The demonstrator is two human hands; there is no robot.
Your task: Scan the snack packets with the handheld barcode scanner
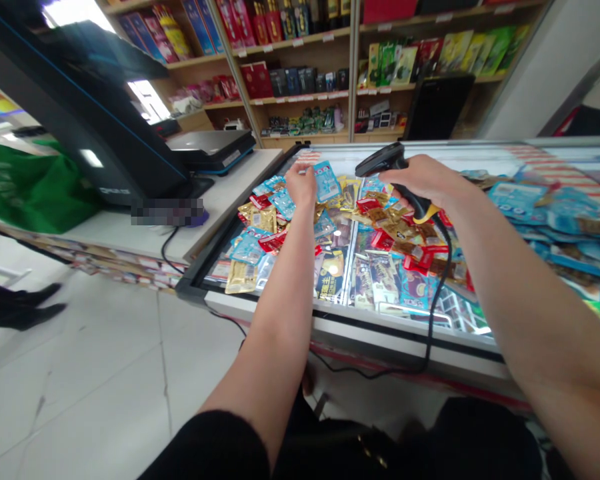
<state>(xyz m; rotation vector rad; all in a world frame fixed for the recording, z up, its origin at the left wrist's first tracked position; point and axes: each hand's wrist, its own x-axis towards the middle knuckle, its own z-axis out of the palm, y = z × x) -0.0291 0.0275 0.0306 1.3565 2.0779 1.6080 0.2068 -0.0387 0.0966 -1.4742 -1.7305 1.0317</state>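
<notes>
My left hand [301, 181] reaches out over a glass-topped freezer [330, 327] and pinches a light blue snack packet [327, 180] by its edge. My right hand [423, 181] is wrapped round the handle of a black barcode scanner [386, 159], its head pointing left toward the blue packet. The scanner's black cable [436, 293] hangs down over the freezer's front edge. Several small snack packets in gold, red and blue [380, 233] lie spread over the glass under both hands.
A black checkout screen [80, 113] and a weighing scale [211, 148] stand on the white counter [130, 237] at left, beside a green bag [30, 187]. Shelves of boxed goods [300, 73] fill the back wall. Another person's dark shoes [20, 307] show at far left.
</notes>
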